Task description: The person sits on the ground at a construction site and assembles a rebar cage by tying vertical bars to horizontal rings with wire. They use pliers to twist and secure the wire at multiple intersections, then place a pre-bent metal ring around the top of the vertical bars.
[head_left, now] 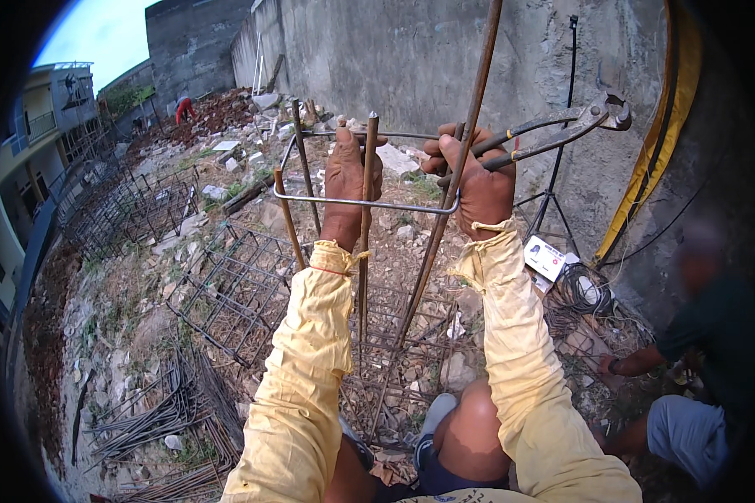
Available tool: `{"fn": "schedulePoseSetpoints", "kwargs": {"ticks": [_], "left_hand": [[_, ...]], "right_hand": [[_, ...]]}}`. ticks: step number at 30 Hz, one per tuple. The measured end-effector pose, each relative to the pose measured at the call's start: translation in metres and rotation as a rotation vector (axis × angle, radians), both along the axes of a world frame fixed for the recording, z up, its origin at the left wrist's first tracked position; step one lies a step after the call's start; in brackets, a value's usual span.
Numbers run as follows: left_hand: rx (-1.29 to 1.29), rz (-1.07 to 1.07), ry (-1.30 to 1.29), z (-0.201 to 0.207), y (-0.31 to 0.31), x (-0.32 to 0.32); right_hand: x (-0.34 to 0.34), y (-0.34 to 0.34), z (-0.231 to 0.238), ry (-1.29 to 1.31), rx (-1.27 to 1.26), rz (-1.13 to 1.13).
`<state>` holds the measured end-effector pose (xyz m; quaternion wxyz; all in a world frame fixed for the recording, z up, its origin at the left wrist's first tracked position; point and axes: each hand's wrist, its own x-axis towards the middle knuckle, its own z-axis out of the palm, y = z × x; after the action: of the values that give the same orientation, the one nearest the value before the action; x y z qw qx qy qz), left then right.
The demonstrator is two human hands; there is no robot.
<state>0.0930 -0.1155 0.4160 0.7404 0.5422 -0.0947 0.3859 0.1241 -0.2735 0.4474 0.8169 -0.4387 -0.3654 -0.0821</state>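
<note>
A rectangular steel stirrup [356,202] surrounds several upright rebar rods [367,189], one of which leans up to the right. My left hand [344,180] is closed, thumb up, on the far side of the stirrup, between the rods; its fingers are partly hidden. The handles of long-handled pincers [558,134] lie in my closed right hand [482,184], with their jaws pointing right, away from the stirrup. That hand is also against the stirrup's right end and a leaning rod.
Rebar cages [235,289] and loose rods [155,411] lie on the rubble at left. A tripod [549,193] stands by the concrete wall [394,67], near a white box [545,258] and coiled cable [587,289]. A person [705,352] crouches at right; another [184,109] bends far off.
</note>
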Motion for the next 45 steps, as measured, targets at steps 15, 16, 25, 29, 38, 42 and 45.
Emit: {"fn": "schedulePoseSetpoints", "kwargs": {"ticks": [15,16,25,29,38,42,45], "left_hand": [[-0.177,-0.12,0.155,0.011,0.01,-0.014],[-0.184,-0.066,0.111,0.006,0.003,-0.013],[0.247,0.418,0.071,-0.045,0.032,-0.145],[0.039,0.07,0.014,0.008,0.087,-0.105],[0.165,-0.322,0.104,-0.002,0.09,-0.073],[0.15,-0.264,0.252,-0.054,0.09,-0.078],[0.122,-0.224,0.305,-0.083,0.088,-0.078]], "right_hand": [[0.006,-0.011,-0.017,0.052,-0.15,0.081],[0.01,-0.01,-0.023,0.069,-0.136,0.077],[0.016,-0.008,-0.035,0.076,-0.097,0.07],[0.013,0.002,-0.037,0.103,-0.02,0.108],[0.013,-0.003,-0.045,0.112,-0.109,0.132],[0.016,-0.009,-0.088,0.158,-0.26,0.124],[0.018,-0.006,-0.143,0.175,-0.299,0.125]]}}
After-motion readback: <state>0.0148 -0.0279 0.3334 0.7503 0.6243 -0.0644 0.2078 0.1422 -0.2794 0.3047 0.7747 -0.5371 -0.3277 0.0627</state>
